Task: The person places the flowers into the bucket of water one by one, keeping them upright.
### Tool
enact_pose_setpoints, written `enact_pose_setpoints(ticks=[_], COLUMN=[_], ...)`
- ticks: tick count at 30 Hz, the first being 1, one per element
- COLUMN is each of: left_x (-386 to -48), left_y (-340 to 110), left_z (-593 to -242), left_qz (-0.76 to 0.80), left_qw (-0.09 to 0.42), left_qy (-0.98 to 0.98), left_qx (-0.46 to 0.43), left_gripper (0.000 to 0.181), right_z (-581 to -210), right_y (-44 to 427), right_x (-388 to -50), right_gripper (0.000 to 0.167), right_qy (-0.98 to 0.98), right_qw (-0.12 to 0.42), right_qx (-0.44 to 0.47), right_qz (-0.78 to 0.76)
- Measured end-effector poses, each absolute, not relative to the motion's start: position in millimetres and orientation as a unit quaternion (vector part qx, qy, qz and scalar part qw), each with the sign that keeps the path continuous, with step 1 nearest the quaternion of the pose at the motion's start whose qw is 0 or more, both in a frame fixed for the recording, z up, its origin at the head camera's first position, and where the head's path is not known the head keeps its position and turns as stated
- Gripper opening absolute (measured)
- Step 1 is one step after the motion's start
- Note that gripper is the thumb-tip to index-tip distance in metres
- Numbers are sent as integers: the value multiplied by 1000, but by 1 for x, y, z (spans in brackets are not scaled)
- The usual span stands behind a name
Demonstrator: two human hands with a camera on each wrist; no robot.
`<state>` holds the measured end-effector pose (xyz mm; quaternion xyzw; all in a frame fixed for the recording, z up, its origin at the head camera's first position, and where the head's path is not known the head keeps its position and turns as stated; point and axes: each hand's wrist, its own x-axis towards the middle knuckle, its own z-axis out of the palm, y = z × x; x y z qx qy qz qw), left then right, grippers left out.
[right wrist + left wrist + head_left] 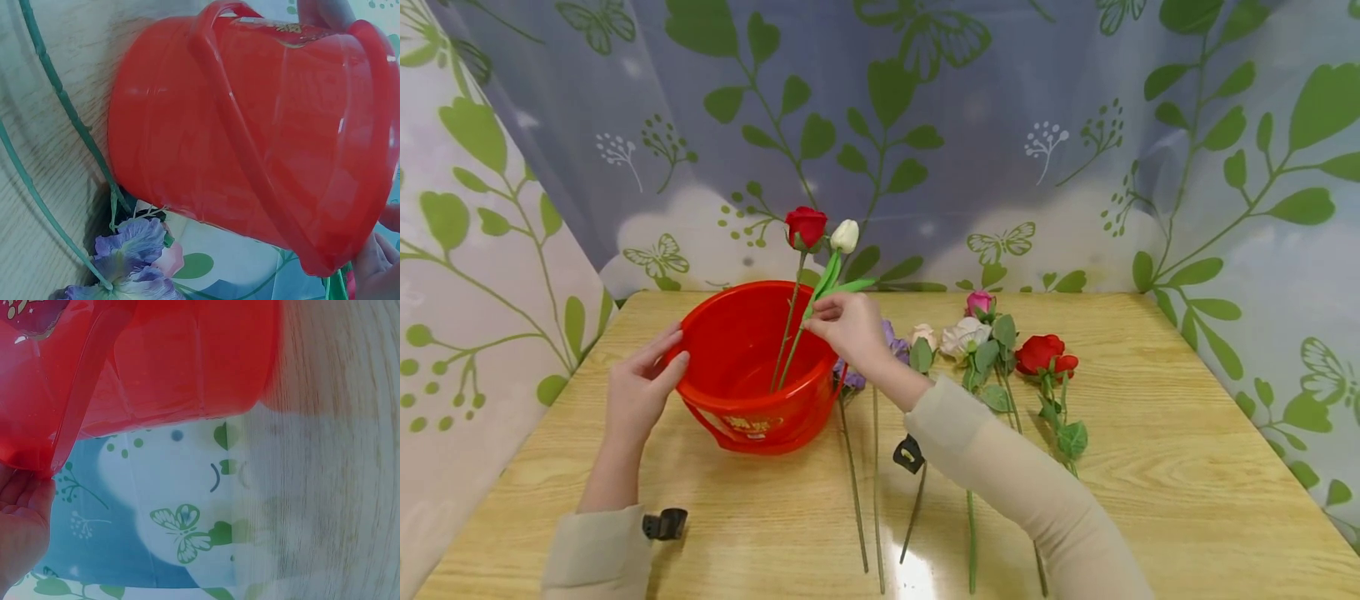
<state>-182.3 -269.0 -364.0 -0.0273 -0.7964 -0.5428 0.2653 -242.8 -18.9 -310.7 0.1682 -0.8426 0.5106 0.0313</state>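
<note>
A red plastic bucket (760, 417) stands on the table, with a red rose (806, 227) leaning inside it, its stem end near the bottom. My left hand (638, 385) holds the bucket's left rim; in the left wrist view the fingers (31, 497) meet the rim beside the handle's end. Over the bucket's right side, my right hand (853, 329) pinches the green stem of a white tulip (845, 237), whose lower end reaches down into the bucket. In the right wrist view the bucket (206, 125) hides most of the tulip.
Right of the bucket lie a purple flower (891, 342), a pale peach flower (922, 336), a white rose (966, 337), a pink rose (980, 303) and a red rose (1043, 356), stems toward me. A patterned curtain (925, 208) hangs behind the wooden table (1187, 433).
</note>
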Motion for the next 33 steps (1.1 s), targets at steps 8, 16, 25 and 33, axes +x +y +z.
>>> enact_pose_setpoints(ticks=[8, 16, 25, 33], left_x=[-182, -181, -181, -181], left_y=[-269, -268, -268, -268], left_z=[-364, -364, -365, -365], left_qz=[-549, -549, -553, -554], left_qw=[268, 269, 268, 265], left_qy=[-791, -791, -789, -789], left_qx=[-27, -31, -26, -28], left_gripper=[32, 32, 33, 33], right_z=[-309, -307, -310, -322], right_y=[-8, 9, 44, 81], right_x=[-234, -227, -221, -216], right_gripper=[23, 24, 25, 27], right_qy=[-808, -789, -796, -801], right_qw=[22, 17, 5, -12], right_qx=[191, 198, 152, 114], right_qz=[557, 581, 586, 588])
